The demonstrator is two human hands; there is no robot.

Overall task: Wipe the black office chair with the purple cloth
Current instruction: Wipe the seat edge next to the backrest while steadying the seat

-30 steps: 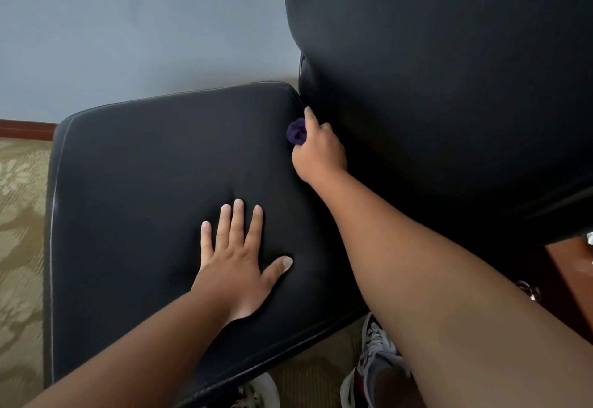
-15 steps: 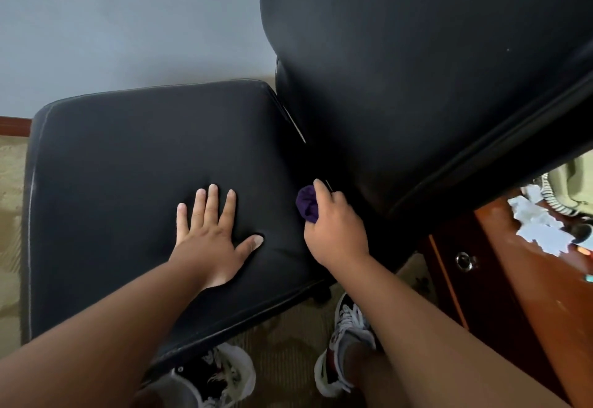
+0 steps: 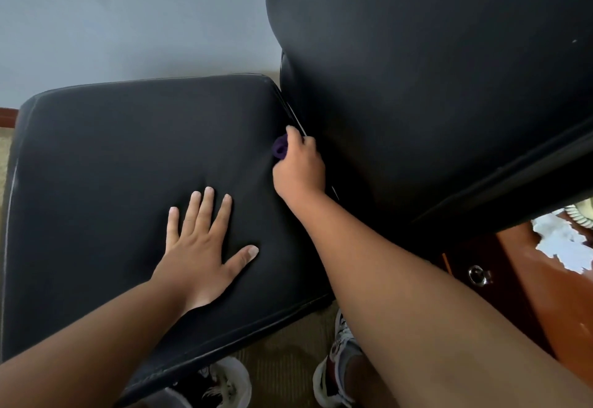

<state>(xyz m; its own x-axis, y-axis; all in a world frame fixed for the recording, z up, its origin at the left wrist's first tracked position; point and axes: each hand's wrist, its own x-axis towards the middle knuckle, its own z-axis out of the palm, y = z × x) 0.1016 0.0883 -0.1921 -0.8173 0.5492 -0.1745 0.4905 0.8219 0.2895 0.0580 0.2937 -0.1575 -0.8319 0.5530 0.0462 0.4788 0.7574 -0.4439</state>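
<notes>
Purple cloth (image 3: pixel 279 147): bunched small, mostly buried in the right hand (image 3: pixel 300 168), one fold showing past the fingers. That grip is closed round it, working it into the crease of the black office chair (image 3: pixel 385 157), where seat (image 3: pixel 96 166) meets backrest (image 3: pixel 449 54).

Left hand (image 3: pixel 199 247): flat on mid-seat, fingers straight and spread, nothing in its grip. Looks like bracing.

Progress, my read: mid-task, on the seam. The leather shows no streaks or clean/dirty line, so I can't tell which panels are done. A pale speck (image 3: pixel 574 41) high on the backrest suggests that face is not finished. Likely left: backrest face, seat edges, and the base, which is out of view.

Around: wooden table (image 3: pixel 529 295) lower right with white paper scraps (image 3: pixel 558 240), shoes (image 3: pixel 340 353) on carpet (image 3: pixel 282 353), grey wall (image 3: pixel 112 22) behind.
</notes>
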